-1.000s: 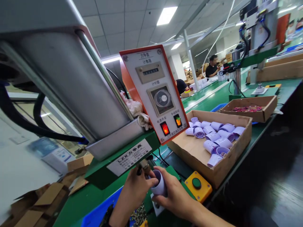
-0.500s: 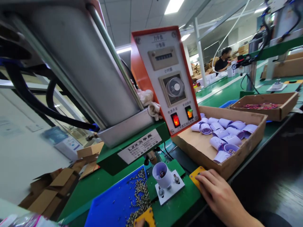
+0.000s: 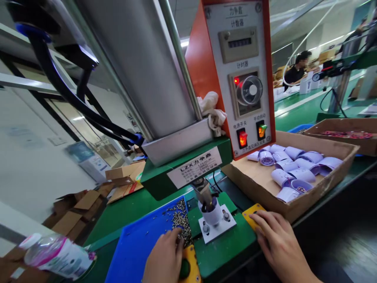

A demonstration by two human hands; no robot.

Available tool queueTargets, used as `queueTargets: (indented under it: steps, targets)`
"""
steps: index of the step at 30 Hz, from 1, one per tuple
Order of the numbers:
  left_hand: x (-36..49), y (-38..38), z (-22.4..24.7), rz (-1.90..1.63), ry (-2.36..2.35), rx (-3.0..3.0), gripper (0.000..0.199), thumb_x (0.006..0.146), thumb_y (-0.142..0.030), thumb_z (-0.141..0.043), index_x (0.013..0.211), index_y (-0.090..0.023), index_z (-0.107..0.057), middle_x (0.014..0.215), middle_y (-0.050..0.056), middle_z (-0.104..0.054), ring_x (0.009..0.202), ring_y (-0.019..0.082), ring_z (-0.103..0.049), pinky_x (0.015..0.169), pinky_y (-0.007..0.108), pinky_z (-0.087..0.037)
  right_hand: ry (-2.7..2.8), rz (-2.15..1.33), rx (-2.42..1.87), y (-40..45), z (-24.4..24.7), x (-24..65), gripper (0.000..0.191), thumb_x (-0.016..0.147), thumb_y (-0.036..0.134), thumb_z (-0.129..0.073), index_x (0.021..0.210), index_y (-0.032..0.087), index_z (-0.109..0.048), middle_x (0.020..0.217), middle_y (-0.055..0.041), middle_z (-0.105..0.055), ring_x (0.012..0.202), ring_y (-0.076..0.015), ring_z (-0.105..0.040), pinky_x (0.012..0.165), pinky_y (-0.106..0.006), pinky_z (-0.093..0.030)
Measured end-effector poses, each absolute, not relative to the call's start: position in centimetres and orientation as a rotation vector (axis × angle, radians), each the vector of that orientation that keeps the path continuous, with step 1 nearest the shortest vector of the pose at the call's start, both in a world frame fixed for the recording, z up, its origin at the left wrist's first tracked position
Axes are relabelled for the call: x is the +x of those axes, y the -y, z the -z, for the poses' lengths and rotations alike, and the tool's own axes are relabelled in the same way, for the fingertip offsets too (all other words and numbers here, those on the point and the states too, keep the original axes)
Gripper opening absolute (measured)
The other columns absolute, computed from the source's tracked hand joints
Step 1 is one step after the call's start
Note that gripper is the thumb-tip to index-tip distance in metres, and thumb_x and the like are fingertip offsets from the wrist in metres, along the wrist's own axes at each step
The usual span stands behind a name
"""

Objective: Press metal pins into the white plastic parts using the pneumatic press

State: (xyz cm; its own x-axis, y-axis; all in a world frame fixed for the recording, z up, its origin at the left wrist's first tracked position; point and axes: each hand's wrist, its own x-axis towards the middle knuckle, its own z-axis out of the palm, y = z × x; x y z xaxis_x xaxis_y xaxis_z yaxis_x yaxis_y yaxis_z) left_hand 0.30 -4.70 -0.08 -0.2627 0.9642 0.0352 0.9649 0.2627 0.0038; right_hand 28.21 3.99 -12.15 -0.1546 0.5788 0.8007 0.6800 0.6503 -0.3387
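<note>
My left hand point(image 3: 165, 255) rests over the edge of the blue tray point(image 3: 132, 243), its curled fingertips touching the pile of small metal pieces point(image 3: 182, 220). Whatever is between those fingers is too small to make out. Beside its thumb is a yellow button box point(image 3: 192, 263) with a dark green button. My right hand point(image 3: 278, 239) lies over another yellow button box point(image 3: 252, 214), fingers stretched out. Between the hands, a white plastic cup point(image 3: 212, 215) stands on a bolted metal plate point(image 3: 219, 228). The press's ram point(image 3: 204, 192) reaches down into the cup.
A green press head point(image 3: 188, 165) and orange control box point(image 3: 241, 78) hang above. At right, a cardboard box point(image 3: 321, 188) holds several white cups. A bottle point(image 3: 60, 257) stands at left, near cardboard boxes point(image 3: 85, 204). A person point(image 3: 296, 70) sits farther back.
The ram has come down into the cup, and a red light shows on the timer. My left hand has moved from its button box to the metal pieces. My right hand stays on its box.
</note>
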Motion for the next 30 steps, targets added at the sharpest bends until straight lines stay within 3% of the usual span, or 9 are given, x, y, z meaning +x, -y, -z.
queueTargets:
  steps: [4,8,14,17,21,24,30]
  targets:
    - [0.4,1.1,-1.4,-0.236,2.561,-2.081,0.025,0.086,-0.022,-0.043,0.097,-0.020,-0.065,0.102,0.009,-0.072,0.095,0.021,-0.066,0.080,0.030,-0.046,1.804,0.152,-1.018,-4.1,12.1,28.1,0.035,0.092,0.022,-0.044,0.126,0.020,-0.053,0.112,-0.0119,-0.057,0.097,-0.0254,-0.057,0.079,-0.041,-0.049]
    - [0.7,0.0,-1.1,-0.175,2.532,-2.174,0.024,0.081,-0.013,-0.041,0.084,-0.021,-0.063,0.099,0.007,-0.073,0.088,0.017,-0.067,0.072,0.026,-0.044,1.795,0.177,-1.011,-4.3,11.8,28.2,0.036,0.093,0.025,-0.045,0.127,0.019,-0.049,0.115,-0.0124,-0.057,0.098,-0.0247,-0.059,0.079,-0.038,-0.053]
    - [1.5,0.1,-0.1,-0.039,2.641,-1.974,0.032,0.080,-0.011,-0.037,0.087,-0.024,-0.065,0.098,0.008,-0.075,0.091,0.023,-0.069,0.072,0.031,-0.044,1.711,-0.023,-0.988,-4.0,9.6,27.5,0.043,0.091,0.024,-0.046,0.133,0.020,-0.042,0.119,-0.0120,-0.056,0.105,-0.0236,-0.061,0.084,-0.035,-0.055]
    - [1.6,0.3,-0.1,-0.029,2.639,-1.900,0.032,0.082,-0.014,-0.036,0.086,-0.025,-0.065,0.095,0.009,-0.074,0.090,0.025,-0.069,0.071,0.034,-0.045,1.672,-0.318,-0.886,-4.1,7.1,25.7,0.046,0.091,0.023,-0.047,0.136,0.026,-0.036,0.122,-0.0087,-0.056,0.106,-0.0199,-0.061,0.088,-0.032,-0.054]
    - [1.9,0.5,-0.4,0.036,2.634,-1.917,0.031,0.083,-0.016,-0.036,0.084,-0.027,-0.064,0.096,0.007,-0.074,0.090,0.024,-0.069,0.072,0.034,-0.046,1.662,-0.847,-0.661,-5.3,3.1,22.4,0.069,0.084,0.019,-0.056,0.144,0.029,-0.024,0.132,-0.0064,-0.053,0.119,-0.0196,-0.055,0.100,-0.035,-0.048]
    - [2.0,0.4,-0.5,0.022,2.659,-1.913,0.032,0.083,-0.015,-0.036,0.090,-0.027,-0.066,0.097,0.006,-0.075,0.091,0.023,-0.069,0.074,0.033,-0.046,1.623,-1.117,-0.489,-5.9,1.7,20.0,0.080,0.074,0.015,-0.061,0.145,0.027,-0.025,0.123,-0.0053,-0.059,0.112,-0.0194,-0.060,0.097,-0.034,-0.048]
    - [1.3,-0.1,0.0,-0.045,2.717,-1.910,0.032,0.085,-0.014,-0.038,0.099,-0.024,-0.065,0.109,0.006,-0.073,0.104,0.019,-0.066,0.083,0.028,-0.045,1.308,-0.771,-0.481,-2.3,4.1,17.9,0.079,0.072,0.018,-0.069,0.142,0.027,-0.032,0.127,-0.0094,-0.060,0.115,-0.0251,-0.060,0.098,-0.033,-0.049]
